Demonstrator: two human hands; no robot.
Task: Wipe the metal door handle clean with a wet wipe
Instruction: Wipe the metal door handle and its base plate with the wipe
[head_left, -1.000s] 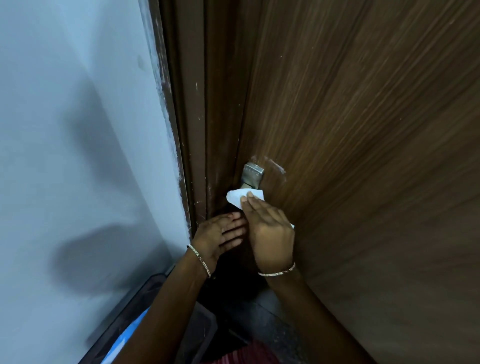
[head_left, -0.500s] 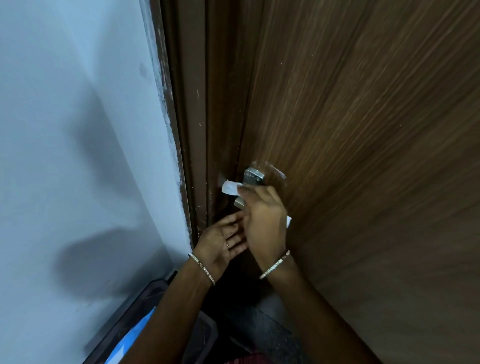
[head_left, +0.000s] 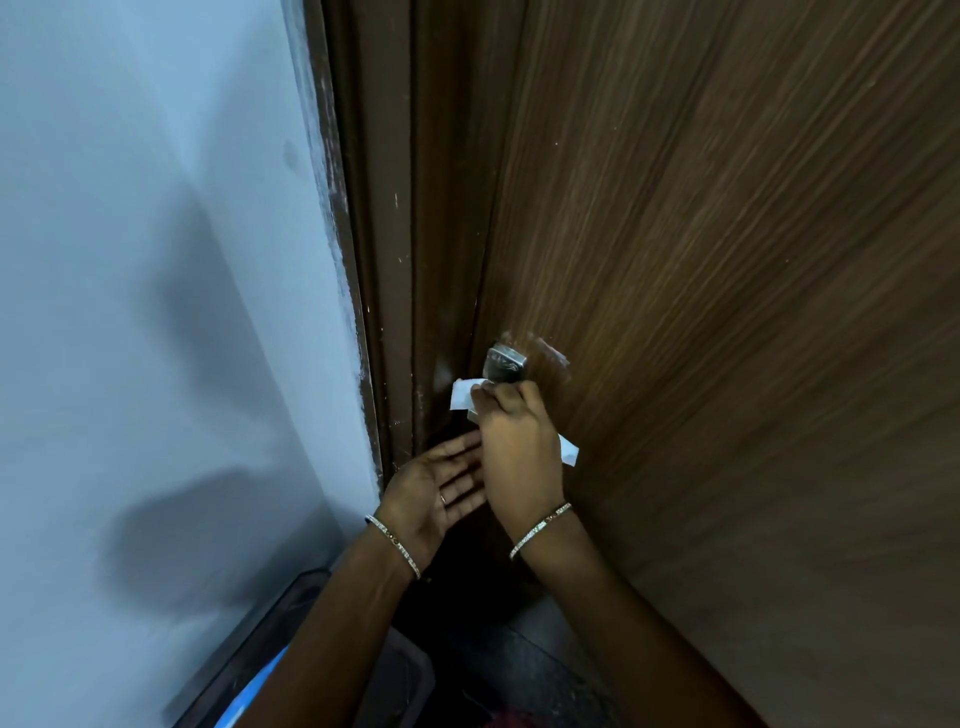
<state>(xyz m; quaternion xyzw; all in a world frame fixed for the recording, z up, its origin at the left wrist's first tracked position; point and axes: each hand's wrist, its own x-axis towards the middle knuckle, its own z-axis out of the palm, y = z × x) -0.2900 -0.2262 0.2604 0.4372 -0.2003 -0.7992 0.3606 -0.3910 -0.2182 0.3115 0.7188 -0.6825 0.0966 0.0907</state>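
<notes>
Both wet wipe (head_left: 462, 399) ends jut past right hand (head_left: 519, 447) fingers (head_left: 485, 397)

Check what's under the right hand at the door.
Under the right hand lies the white wet wipe, its ends showing at the fingertips and beside the palm. The metal door handle shows above the fingers; the rest of it and the wipe's middle are covered.

I count one metal handle (head_left: 505, 364), one wet wipe (head_left: 462, 401), two bracelets on my wrists, one ring.
</notes>
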